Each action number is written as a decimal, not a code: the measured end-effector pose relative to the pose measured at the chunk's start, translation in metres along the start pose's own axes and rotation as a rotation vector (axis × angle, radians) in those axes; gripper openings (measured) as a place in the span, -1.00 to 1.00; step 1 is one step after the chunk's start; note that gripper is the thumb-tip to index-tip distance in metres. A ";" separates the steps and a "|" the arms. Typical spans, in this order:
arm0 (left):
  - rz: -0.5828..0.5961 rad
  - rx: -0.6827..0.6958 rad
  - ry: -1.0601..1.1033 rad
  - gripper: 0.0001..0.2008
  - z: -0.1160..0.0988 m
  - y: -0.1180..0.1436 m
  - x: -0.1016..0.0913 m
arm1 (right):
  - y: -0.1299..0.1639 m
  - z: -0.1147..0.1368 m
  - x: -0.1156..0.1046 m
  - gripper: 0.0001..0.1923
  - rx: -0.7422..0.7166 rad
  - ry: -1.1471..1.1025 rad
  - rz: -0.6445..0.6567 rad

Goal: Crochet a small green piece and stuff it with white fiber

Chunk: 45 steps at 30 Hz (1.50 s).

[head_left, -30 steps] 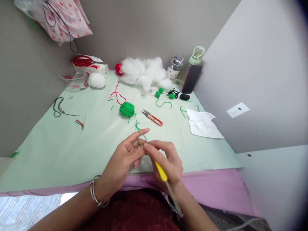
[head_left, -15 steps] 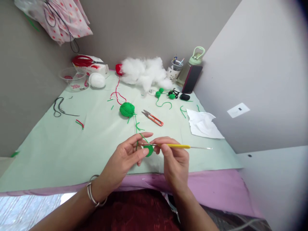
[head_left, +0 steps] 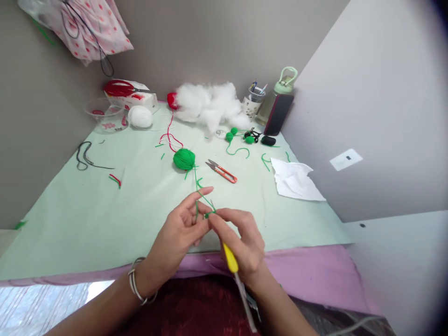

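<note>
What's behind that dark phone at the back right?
A water bottle; its pale green lid and left side show. The phone covers its lower right, so anything else there is hidden.

Grey wall (head_left: 217, 42) behind pale-green table (head_left: 87, 219); lighter wall (head_left: 395, 102) right, bearing white plate (head_left: 341, 161).

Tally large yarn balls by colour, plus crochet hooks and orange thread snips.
Green yarn ball: 1
White yarn ball: 1
Red yarn ball, partly hidden by white stuffing: 1
Yellow-handled crochet hook, in the right hand: 1
Orange thread snips: 1
Total: 5
</note>
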State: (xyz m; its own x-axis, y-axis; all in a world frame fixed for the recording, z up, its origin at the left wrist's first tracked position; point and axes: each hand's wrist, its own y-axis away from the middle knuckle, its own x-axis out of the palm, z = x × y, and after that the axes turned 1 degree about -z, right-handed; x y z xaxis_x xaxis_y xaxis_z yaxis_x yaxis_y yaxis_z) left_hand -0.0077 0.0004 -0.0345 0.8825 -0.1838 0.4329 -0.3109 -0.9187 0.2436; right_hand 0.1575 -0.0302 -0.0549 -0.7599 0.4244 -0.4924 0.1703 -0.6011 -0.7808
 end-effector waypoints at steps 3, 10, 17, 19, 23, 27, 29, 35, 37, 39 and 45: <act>0.089 -0.163 0.201 -0.46 -0.004 -0.003 -0.001 | 0.004 -0.001 0.002 -0.62 0.105 -0.078 -0.072; 0.098 -0.071 0.179 -0.56 -0.005 -0.004 -0.001 | -0.014 -0.003 0.001 -0.79 0.514 -0.614 -0.175; 0.005 0.004 0.072 -0.51 0.002 -0.003 0.003 | -0.004 0.002 0.005 -0.61 0.230 -0.221 -0.087; 0.050 -0.087 0.165 -0.54 0.001 -0.005 0.001 | -0.001 0.003 0.004 -0.54 0.116 -0.111 -0.072; 0.095 -0.180 0.311 -0.65 -0.003 -0.008 -0.004 | -0.006 0.002 0.000 -0.66 0.326 -0.319 -0.186; 0.062 -0.072 0.196 -0.67 -0.002 -0.006 -0.003 | -0.012 0.001 0.001 -0.77 0.549 -0.613 -0.195; 0.072 -0.012 0.078 -0.65 0.002 -0.004 -0.002 | -0.012 0.000 0.004 -0.80 0.573 -0.655 -0.150; 0.041 0.047 -0.074 -0.67 0.005 -0.002 -0.008 | -0.007 -0.008 0.004 -0.81 0.749 -0.779 -0.180; 0.021 0.053 -0.088 -0.67 0.003 -0.001 -0.008 | -0.008 -0.008 0.001 -0.78 0.748 -0.791 -0.177; 0.001 0.065 -0.111 -0.67 0.000 0.000 -0.008 | -0.010 -0.005 -0.002 -0.77 0.695 -0.697 -0.165; -0.086 0.099 -0.107 -0.57 0.001 0.003 0.000 | -0.004 0.002 -0.003 -0.66 0.160 -0.174 -0.004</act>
State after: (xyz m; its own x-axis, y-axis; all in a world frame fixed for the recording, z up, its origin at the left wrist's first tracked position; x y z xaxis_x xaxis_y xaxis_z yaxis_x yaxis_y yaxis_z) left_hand -0.0085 -0.0023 -0.0350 0.9385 -0.1341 0.3182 -0.2007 -0.9617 0.1869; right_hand 0.1574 -0.0303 -0.0493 -0.8594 0.3123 -0.4048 0.0756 -0.7055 -0.7047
